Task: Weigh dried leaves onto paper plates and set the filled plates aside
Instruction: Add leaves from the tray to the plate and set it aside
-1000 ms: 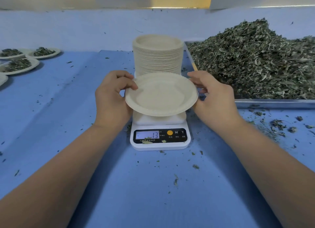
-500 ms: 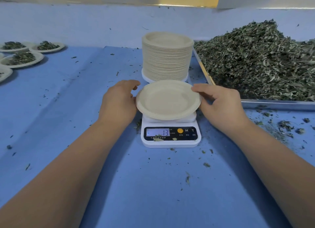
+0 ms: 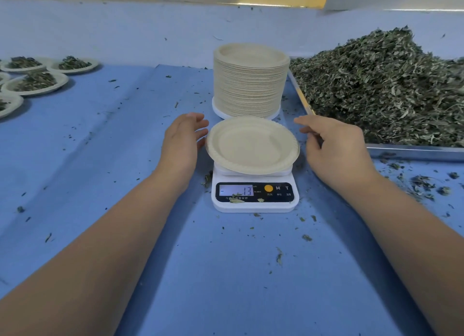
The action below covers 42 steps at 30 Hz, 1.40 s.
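Observation:
An empty beige paper plate (image 3: 252,145) lies on the white digital scale (image 3: 254,194), whose display reads 13 with a dash at its left. My left hand (image 3: 182,141) hovers just left of the plate, fingers relaxed, holding nothing. My right hand (image 3: 334,145) is just right of the plate, fingers loose and apart from its rim. Behind the scale stands a tall stack of paper plates (image 3: 251,81). A big heap of dried green leaves (image 3: 384,89) fills a metal tray (image 3: 411,151) at the right.
Several filled plates of leaves (image 3: 35,83) sit at the far left on the blue table cover (image 3: 105,140). Loose leaf bits (image 3: 424,185) are scattered right of the scale and in front of it. A pale blue wall rises behind.
Both hands lowered the plate onto the scale, then let go of its rim and drew slightly outward. The plate now rests alone on the scale.

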{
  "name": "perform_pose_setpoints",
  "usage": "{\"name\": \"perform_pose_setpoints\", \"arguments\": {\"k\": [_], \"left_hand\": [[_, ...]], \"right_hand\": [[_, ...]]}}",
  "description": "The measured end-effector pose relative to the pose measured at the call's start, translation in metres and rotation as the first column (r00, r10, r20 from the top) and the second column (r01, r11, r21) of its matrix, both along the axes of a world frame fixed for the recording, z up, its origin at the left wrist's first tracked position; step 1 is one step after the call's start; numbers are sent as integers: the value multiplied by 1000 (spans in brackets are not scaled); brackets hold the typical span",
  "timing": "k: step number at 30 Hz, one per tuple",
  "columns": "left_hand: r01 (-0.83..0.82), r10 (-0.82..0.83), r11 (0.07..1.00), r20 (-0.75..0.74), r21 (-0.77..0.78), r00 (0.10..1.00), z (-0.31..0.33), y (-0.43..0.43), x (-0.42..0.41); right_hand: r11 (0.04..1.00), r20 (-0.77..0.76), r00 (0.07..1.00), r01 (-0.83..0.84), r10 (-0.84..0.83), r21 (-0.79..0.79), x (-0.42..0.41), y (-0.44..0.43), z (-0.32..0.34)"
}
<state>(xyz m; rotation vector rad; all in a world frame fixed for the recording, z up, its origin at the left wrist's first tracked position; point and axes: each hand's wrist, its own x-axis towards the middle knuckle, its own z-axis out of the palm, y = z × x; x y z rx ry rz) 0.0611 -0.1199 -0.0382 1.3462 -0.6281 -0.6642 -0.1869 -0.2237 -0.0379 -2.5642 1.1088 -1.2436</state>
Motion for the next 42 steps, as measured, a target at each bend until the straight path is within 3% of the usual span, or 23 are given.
{"name": "perform_pose_setpoints", "arguments": {"k": [5,19,26,30,34,39,42], "left_hand": [[81,-93,994,-195,-70,976,0,0,3],[87,-90,996,-117,-34,989,-2,-3,1],[44,-37,997,124,-59,992,-1,1,-6],[77,-54,996,353,-54,934,-1,4,-11],[108,-85,994,437,-26,895,-1,7,-15],[160,-100,985,548,-63,830,0,10,-18],[139,-87,986,430,-92,899,-2,6,-19]], "right_hand": [[998,-85,995,48,-50,-34,-1,1,3],[987,-157,977,153,-143,54,-1,1,4],[984,-162,978,148,-131,96,-1,0,2],[988,-141,982,137,-127,66,0,-3,0],[990,-128,984,135,-128,47,0,-5,1],[979,-10,988,153,-153,133,0,-12,12],[956,-69,973,229,-220,181,-4,-40,26]]}}
